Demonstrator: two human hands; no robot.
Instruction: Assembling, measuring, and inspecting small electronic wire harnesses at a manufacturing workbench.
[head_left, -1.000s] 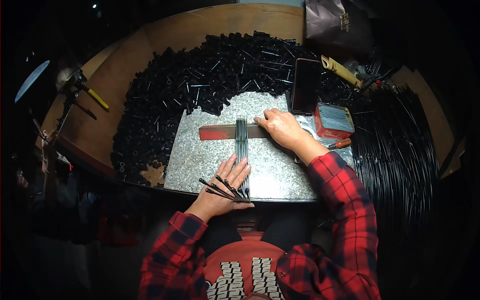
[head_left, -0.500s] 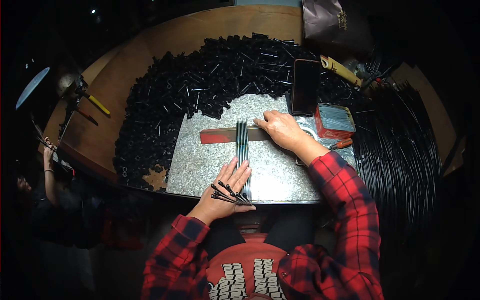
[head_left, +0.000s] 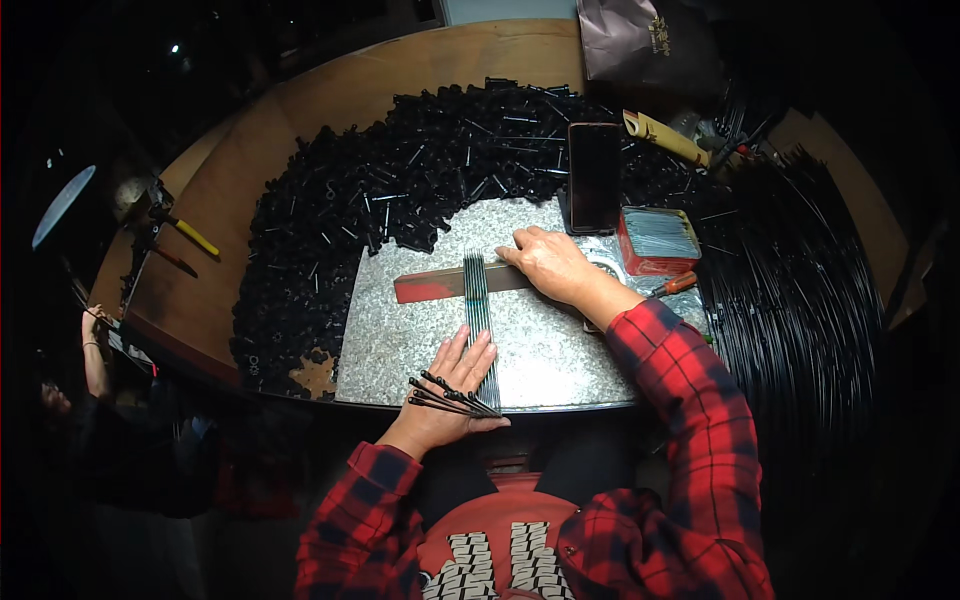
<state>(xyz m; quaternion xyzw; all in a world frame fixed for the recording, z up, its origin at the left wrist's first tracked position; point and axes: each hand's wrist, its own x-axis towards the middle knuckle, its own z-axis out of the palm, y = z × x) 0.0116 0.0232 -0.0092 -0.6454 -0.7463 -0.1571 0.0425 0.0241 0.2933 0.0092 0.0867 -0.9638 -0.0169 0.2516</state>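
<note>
Viewed from the wearer's head through the left of two side-by-side fisheye lenses; directed downward and forward from close above the left hand [head_left: 450,374] and right hand [head_left: 552,265]. Centred on the speckled slab [head_left: 410,355], taking in plaid sleeves [head_left: 690,400] at lower frame; darkened toward the rim.

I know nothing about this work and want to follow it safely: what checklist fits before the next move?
1. Thin, dark, shiny rods lying across the red-and-brown rectangular bar: ok.
2. Left grip resting over the rods: ok.
3. Black knob-ended stems lined up neatly: not ok, fanned across the left grip.
4. Right grip pressing the bar firmly: cannot tell.
5. Black rectangular phone apart from the right grip: ok.
</note>
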